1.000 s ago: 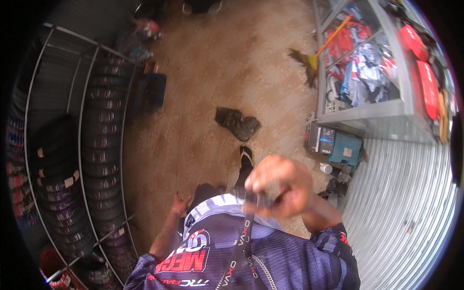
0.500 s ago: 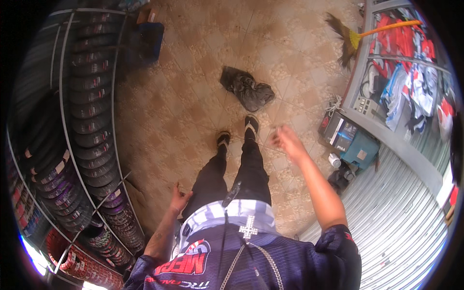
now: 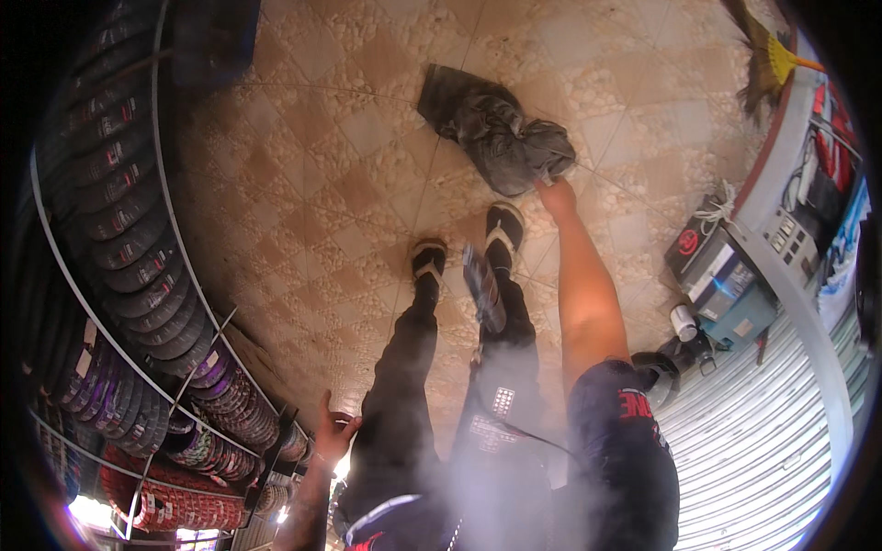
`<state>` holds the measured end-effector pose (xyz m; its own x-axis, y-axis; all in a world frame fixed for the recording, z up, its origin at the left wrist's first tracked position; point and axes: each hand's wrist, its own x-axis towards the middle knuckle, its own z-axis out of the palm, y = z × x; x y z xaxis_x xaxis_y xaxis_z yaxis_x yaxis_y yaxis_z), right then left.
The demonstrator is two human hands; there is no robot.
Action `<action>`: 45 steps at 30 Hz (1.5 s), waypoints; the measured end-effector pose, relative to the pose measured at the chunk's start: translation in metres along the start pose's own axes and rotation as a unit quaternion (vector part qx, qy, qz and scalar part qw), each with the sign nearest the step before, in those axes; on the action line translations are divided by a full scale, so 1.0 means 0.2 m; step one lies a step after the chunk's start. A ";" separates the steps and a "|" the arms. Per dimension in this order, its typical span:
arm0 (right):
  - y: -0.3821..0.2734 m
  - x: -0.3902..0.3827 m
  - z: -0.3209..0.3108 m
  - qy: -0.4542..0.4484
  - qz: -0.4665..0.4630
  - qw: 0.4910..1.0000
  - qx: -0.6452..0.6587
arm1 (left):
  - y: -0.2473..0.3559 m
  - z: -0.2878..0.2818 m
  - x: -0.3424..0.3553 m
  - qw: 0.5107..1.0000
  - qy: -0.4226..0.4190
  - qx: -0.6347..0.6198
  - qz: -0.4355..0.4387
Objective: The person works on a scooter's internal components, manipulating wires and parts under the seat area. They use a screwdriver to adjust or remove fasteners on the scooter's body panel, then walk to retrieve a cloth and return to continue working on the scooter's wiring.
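A crumpled dark grey piece of cloth or bag (image 3: 487, 119) lies on the tiled floor ahead of my feet; which of the two it is, I cannot tell. My right hand (image 3: 557, 199) reaches down to its near right edge, with the fingers closed on a small pinch of it. Most of the grey bundle rests on the floor. Low on the left, beside my leg, my left hand (image 3: 334, 433) hangs holding nothing, its fingers apart.
Tires (image 3: 138, 239) fill a metal rack along the left. At right stand a box (image 3: 712, 266), a teal case (image 3: 740, 321), a white cup-like item (image 3: 683, 322) and a slatted metal shutter (image 3: 735, 450). A broom (image 3: 772, 64) leans at the far right.
I have bent forward, and my right hand has gone from empty air down to the grey bundle and taken its edge. My left hand stays low at my side.
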<state>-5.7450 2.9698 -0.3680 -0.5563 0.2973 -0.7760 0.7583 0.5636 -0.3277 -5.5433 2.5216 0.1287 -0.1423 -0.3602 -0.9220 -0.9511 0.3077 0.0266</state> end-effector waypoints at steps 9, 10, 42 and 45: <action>-0.27 -0.08 0.01 0.060 -0.015 0.976 0.208 | -0.08 0.04 0.19 0.999 -0.009 0.000 0.031; -0.36 -0.19 -0.08 0.078 -0.046 0.964 0.249 | -0.08 0.04 0.19 0.999 -0.002 0.015 0.031; -2.27 -4.00 -1.21 0.262 -0.817 0.512 0.046 | 0.62 -0.69 -1.78 0.662 -0.160 -0.484 0.549; -2.35 -4.05 -1.15 -0.049 -0.793 0.578 0.187 | 0.56 -0.70 -1.83 0.678 -0.076 -0.484 0.548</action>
<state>-5.7278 2.6415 0.5388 -0.6449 -0.4194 0.6389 -0.6476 -0.1442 -0.7482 -5.6355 2.5654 0.5230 -0.9493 -0.2643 -0.1701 -0.0412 -0.4319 0.9010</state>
